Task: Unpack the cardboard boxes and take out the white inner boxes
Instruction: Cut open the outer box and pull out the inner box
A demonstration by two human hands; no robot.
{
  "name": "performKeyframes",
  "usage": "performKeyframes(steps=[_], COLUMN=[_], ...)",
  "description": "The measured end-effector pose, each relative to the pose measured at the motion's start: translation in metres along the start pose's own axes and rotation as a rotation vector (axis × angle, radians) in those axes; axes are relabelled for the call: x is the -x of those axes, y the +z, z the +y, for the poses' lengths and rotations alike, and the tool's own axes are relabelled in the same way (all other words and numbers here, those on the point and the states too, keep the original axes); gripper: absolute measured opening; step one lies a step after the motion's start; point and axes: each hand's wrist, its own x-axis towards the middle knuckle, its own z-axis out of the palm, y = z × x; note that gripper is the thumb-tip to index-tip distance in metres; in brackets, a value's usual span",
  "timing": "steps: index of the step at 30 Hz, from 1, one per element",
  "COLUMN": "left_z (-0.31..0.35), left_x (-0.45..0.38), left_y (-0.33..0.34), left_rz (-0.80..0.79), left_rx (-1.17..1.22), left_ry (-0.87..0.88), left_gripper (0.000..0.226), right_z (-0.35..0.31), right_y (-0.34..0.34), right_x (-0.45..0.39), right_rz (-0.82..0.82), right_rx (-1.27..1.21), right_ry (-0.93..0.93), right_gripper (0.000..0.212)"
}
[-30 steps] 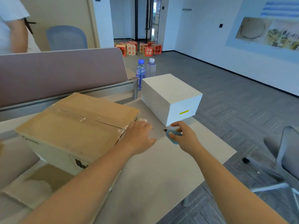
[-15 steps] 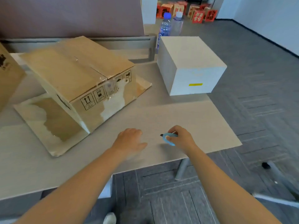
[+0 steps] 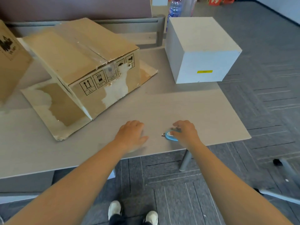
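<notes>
Two hands, perhaps idle, near table (image 3: 211,111) edge

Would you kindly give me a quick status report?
Left hand open on desk. Right hand grips blue cutter. Cardboard box still taped. Nothing in the way.

this-way-up arrows on cardboard box (image 3: 90,65)

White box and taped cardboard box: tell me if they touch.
Apart. The head view shows bare table between the white box and the taped cardboard box, with its flap ending short of it.
</notes>
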Motion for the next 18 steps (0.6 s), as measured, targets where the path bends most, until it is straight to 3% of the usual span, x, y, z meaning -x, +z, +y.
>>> performKeyframes(steps=[5, 15, 18], left_z=[0.003, -0.033, -0.054], left_x=[-0.002, -0.004, -0.012], left_y=[-0.031, -0.126, -0.145], left_rz=[0.07, 0.45, 0.5], left_rx=[-0.001, 0.047, 0.034], left_ry=[0.019, 0.063, 0.031], left_gripper=[0.052, 0.049, 0.048], right_z=[-0.023, -0.145, -0.177], right_y=[-0.025, -0.06, -0.065], right_x=[-0.006, -0.045, -0.056], right_rz=[0.058, 0.141, 0.161], right_rx=[0.059, 0.063, 0.08], right_ry=[-0.056, -0.319, -0.367], right_gripper=[0.036, 0.038, 0.039])
